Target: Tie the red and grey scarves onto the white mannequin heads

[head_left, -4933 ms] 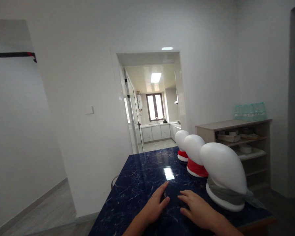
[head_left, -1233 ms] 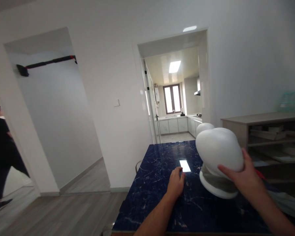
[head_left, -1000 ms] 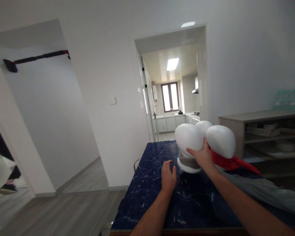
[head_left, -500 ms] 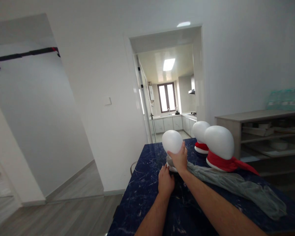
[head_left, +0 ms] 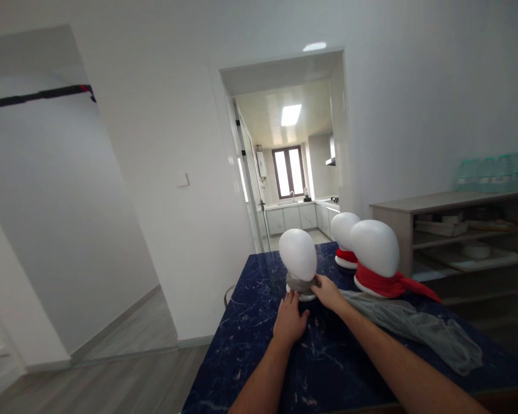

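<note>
A white mannequin head (head_left: 298, 253) stands upright on the blue marbled table (head_left: 250, 339). Around its neck goes a sheer grey scarf (head_left: 301, 284), whose long loose end trails over the tabletop to the right. My right hand (head_left: 329, 292) pinches the scarf at the right side of the neck. At the front of the head's base, my left hand (head_left: 290, 319) rests with its fingers stretched out and thumb apart, the fingertips touching the base. Further right are two more white mannequin heads, a nearer one (head_left: 376, 247) and a farther one (head_left: 344, 230), each with a red scarf (head_left: 380, 280) round the neck.
A low shelf unit (head_left: 391, 208) stands against the wall on the right, with packed plastic bottles (head_left: 496, 172) on top and trays inside. Beyond the table a doorway leads into a kitchen. Part of a chair (head_left: 228, 294) shows at the table's left edge.
My right hand has come down from the mannequin head to the scarf at its neck. My left hand stays by the base, its thumb now farther out. The view has shifted slightly.
</note>
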The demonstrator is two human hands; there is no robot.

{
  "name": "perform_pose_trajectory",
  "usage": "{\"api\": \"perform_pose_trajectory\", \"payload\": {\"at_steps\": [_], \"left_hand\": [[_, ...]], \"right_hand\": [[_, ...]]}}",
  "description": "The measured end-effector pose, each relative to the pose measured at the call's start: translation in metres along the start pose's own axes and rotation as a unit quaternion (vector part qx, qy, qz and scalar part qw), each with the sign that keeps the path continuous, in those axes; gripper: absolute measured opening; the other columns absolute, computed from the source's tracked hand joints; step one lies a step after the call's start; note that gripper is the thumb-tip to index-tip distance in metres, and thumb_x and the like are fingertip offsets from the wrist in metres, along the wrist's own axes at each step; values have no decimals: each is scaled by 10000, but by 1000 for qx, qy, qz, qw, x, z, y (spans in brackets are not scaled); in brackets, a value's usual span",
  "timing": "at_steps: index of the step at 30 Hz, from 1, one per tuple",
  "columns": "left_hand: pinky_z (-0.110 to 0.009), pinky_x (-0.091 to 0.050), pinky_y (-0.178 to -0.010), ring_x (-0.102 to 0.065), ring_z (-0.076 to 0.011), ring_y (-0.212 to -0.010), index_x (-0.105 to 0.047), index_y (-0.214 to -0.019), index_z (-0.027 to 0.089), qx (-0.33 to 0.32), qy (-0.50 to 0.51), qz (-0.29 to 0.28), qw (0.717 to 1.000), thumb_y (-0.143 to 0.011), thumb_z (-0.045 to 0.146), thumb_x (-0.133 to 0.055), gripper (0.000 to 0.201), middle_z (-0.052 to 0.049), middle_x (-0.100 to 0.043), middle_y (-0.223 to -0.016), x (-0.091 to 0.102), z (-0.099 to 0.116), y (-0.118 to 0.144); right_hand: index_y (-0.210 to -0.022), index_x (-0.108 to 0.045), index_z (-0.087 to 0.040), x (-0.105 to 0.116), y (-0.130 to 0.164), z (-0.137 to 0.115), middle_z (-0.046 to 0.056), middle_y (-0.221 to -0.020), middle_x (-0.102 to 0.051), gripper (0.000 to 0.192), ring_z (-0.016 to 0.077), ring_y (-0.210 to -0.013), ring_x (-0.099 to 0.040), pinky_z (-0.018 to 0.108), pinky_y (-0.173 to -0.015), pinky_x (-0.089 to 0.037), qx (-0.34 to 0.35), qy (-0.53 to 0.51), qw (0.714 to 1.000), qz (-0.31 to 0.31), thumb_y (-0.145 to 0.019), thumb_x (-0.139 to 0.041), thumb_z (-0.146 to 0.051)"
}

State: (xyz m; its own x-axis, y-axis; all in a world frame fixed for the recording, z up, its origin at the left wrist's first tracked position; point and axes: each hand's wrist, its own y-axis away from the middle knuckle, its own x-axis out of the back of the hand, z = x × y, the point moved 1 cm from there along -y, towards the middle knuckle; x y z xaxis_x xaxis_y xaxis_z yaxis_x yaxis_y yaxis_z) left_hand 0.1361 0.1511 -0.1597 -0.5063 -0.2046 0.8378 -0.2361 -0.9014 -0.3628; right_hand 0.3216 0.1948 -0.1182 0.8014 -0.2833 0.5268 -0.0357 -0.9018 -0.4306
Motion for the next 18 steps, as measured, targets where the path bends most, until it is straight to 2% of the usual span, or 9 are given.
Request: {"api": "perform_pose_trajectory", "payload": {"at_steps": [2,4,8,11,14,18], "left_hand": [[-485,-198,-1314,-280,-294,-1602,-382,-1613,166,5,3,-7,1000,-931,404,-580,748,-135,-307,-1729,1,0,0],[-493,-193,-1313,-287,-287,-1599,-373,-1614,182,10,2,-11,1000,-935,417,-578,747,-132,-307,-1729,2,1,0],[-504,-194,-1312,-296,-286,-1596,-373,-1612,192,11,-4,-14,1000,-948,419,-563,726,-127,-309,-1729,4,1,0],[-518,-194,-1310,-297,-298,-1595,-383,-1607,192,13,-11,-17,1000,-956,427,-552,713,-132,-318,-1725,3,0,0],[-514,-194,-1310,-302,-299,-1593,-393,-1602,192,13,-22,-19,999,-963,440,-539,701,-130,-313,-1727,2,-1,-1],[-502,-179,-1314,-289,-297,-1599,-396,-1600,193,23,-37,-26,999,-976,447,-511,684,-124,-311,-1729,1,-1,-1]], "right_hand": [[-1283,-693,-175,-2,2,1,125,-1239,-725,467,254,-1192,-657,344,-1064,-469,-2,30,1000,0,-820,-635,-168],[-1283,-687,-173,-4,4,3,133,-1220,-709,463,254,-1164,-656,339,-1039,-467,-9,57,998,2,-821,-652,-158],[-1085,-752,-202,-1,10,4,85,-1072,-719,267,226,-1041,-673,294,-911,-475,-3,94,995,-26,-848,-637,-153],[-881,-761,-198,9,17,4,66,-959,-711,107,222,-956,-666,285,-835,-462,27,104,992,-66,-860,-657,-195],[-754,-726,-202,23,31,4,52,-901,-693,132,221,-909,-647,293,-812,-452,63,103,988,-100,-866,-685,-258],[-807,-704,-219,43,64,4,45,-931,-675,130,228,-928,-637,322,-849,-461,91,93,985,-114,-905,-629,-262]]}}
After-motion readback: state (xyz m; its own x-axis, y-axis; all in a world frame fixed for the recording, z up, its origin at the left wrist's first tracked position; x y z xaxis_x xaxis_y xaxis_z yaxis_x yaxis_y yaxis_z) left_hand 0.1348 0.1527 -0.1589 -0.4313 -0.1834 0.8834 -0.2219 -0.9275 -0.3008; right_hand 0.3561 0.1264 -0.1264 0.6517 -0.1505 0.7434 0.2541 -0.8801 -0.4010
